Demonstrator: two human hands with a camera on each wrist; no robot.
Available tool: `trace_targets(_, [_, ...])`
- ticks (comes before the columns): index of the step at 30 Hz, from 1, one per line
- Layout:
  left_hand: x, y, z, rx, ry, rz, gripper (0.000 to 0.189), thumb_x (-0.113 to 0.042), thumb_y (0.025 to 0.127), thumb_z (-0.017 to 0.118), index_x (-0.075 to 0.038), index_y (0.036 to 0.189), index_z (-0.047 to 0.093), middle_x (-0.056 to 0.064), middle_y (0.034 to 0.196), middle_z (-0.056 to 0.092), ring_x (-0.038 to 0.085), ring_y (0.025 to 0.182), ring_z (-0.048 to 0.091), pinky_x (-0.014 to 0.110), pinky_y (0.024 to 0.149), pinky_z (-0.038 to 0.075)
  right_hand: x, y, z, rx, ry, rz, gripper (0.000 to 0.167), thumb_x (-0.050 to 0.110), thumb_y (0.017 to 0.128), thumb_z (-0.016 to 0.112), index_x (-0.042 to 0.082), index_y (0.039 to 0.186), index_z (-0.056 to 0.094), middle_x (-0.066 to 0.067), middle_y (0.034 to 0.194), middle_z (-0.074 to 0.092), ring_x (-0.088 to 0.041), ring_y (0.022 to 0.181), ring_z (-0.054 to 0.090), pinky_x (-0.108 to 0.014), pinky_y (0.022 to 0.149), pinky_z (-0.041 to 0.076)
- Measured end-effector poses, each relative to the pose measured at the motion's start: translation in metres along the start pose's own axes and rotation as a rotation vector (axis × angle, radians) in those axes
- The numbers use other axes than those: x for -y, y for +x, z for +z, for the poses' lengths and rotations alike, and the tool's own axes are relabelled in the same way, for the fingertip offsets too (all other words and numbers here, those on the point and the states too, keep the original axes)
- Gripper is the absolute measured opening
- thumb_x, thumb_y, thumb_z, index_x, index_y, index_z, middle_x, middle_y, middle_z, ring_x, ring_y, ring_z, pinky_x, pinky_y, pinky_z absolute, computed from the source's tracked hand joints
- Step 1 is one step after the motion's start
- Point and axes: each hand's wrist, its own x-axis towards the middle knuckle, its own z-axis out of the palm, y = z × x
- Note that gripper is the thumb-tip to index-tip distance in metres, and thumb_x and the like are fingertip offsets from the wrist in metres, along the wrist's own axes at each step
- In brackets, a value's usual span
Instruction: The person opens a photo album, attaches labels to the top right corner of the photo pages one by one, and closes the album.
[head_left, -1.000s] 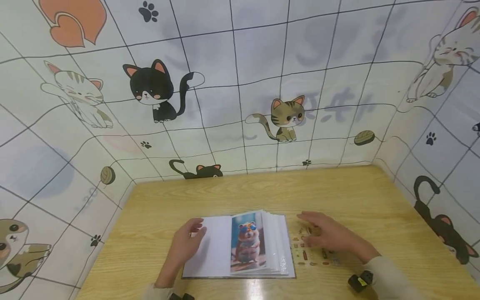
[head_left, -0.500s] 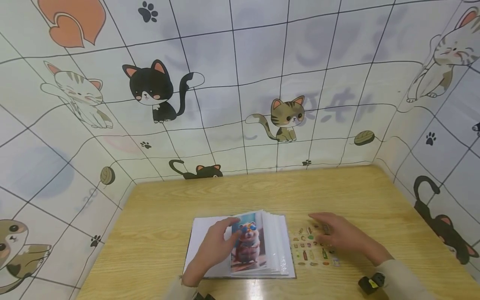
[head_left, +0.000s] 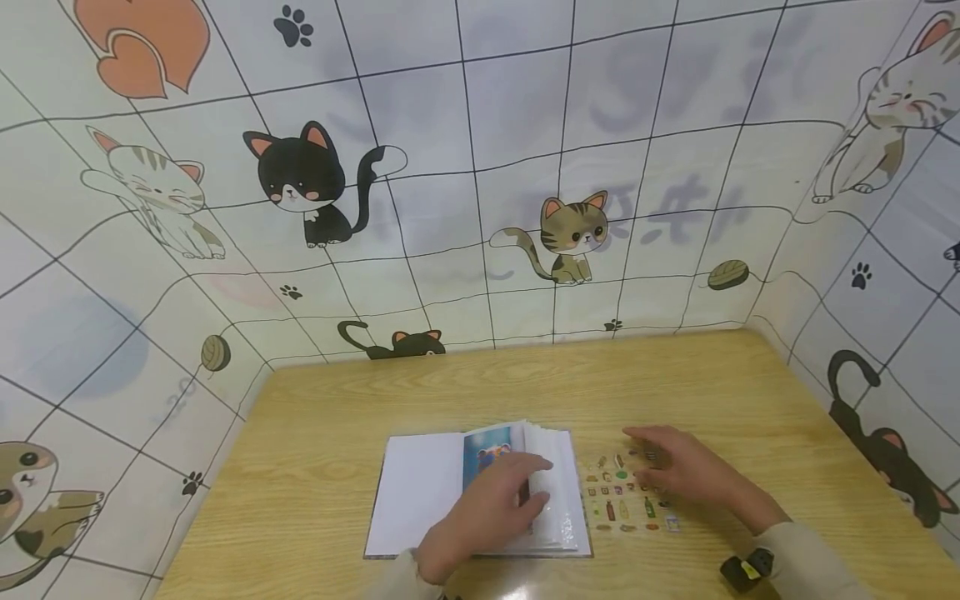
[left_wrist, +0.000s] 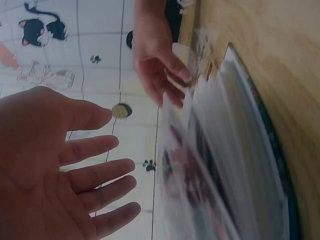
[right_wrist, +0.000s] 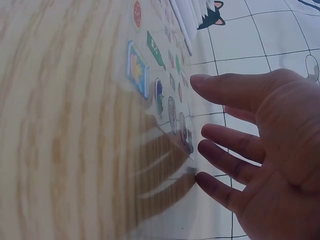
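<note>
A photo album [head_left: 416, 492] lies spread on the table with its white inside cover at the left. Its top page bears a photo [head_left: 489, 450] of a hamster in sunglasses. My left hand [head_left: 491, 504] hovers over that page, partly hiding the photo; in the left wrist view its fingers are extended beside the loosely fanned pages [left_wrist: 225, 125], apart from them. To the album's right lies a clear sticker sheet [head_left: 622, 508] with small food and bottle pictures. Over its right part is my right hand [head_left: 686, 471], fingers relaxed, little finger close to or touching the surface in the right wrist view.
The wooden table [head_left: 315, 400] extends behind and to both sides of the album. A white wall covering [head_left: 435, 208] with black grid lines and cartoon cats stands at the back and sides. A wrist camera [head_left: 746, 571] sits on the right wrist.
My left hand has moved right from the inside cover to above the photo page. The right hand has shifted slightly right over the sticker sheet. The album has stayed in place.
</note>
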Motion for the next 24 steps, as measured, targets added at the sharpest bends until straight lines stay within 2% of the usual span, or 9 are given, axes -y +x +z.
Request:
trace_targets(4, [-0.010, 0.005, 0.012, 0.094, 0.160, 0.083, 0.035, -0.025, 0.098, 0.060, -0.013, 0.131, 0.061, 0.002, 0.132, 0.063, 0.014, 0.126, 0.056, 0.028, 0.104, 0.045, -0.001, 0.000, 0.001, 0.006, 0.015, 0.030, 0.066, 0.018, 0.080, 0.081, 0.003, 0.138, 0.055, -0.020, 0.136, 0.058, -0.044, 0.126, 0.052, -0.060, 0.102, 0.042])
trace_targets(10, [-0.021, 0.009, 0.029, 0.276, 0.310, 0.134, 0.041, -0.034, 0.101, 0.055, -0.018, 0.139, 0.055, 0.002, 0.146, 0.053, 0.016, 0.137, 0.046, 0.029, 0.111, 0.039, -0.003, 0.000, 0.001, 0.005, 0.019, 0.053, 0.064, 0.017, 0.080, 0.081, 0.002, 0.137, 0.056, -0.020, 0.134, 0.060, -0.044, 0.125, 0.053, -0.061, 0.102, 0.042])
trace_targets(12, [-0.024, 0.009, 0.035, 0.319, 0.350, 0.156, 0.043, -0.037, 0.101, 0.054, -0.020, 0.141, 0.054, 0.001, 0.150, 0.049, 0.017, 0.140, 0.042, 0.031, 0.113, 0.037, -0.003, 0.000, 0.001, -0.001, 0.012, 0.057, 0.064, 0.017, 0.080, 0.081, 0.002, 0.137, 0.056, -0.019, 0.132, 0.062, -0.044, 0.124, 0.054, -0.061, 0.102, 0.042])
trace_targets(20, [-0.034, 0.015, 0.051, 0.471, 0.414, 0.157, 0.054, -0.052, 0.102, 0.044, -0.031, 0.152, 0.039, -0.004, 0.159, 0.034, 0.014, 0.148, 0.026, 0.036, 0.117, 0.031, 0.000, -0.001, 0.002, -0.013, -0.004, 0.060, 0.061, 0.018, 0.080, 0.081, 0.002, 0.134, 0.058, -0.015, 0.123, 0.068, -0.043, 0.121, 0.056, -0.062, 0.101, 0.042])
trace_targets(24, [-0.036, 0.015, 0.057, 0.506, 0.490, 0.156, 0.059, -0.057, 0.101, 0.041, -0.035, 0.155, 0.031, -0.007, 0.161, 0.029, 0.014, 0.149, 0.024, 0.039, 0.118, 0.029, 0.001, -0.002, 0.003, -0.023, -0.004, 0.051, 0.057, 0.018, 0.081, 0.081, 0.002, 0.132, 0.060, -0.016, 0.126, 0.066, -0.043, 0.122, 0.056, -0.062, 0.101, 0.041])
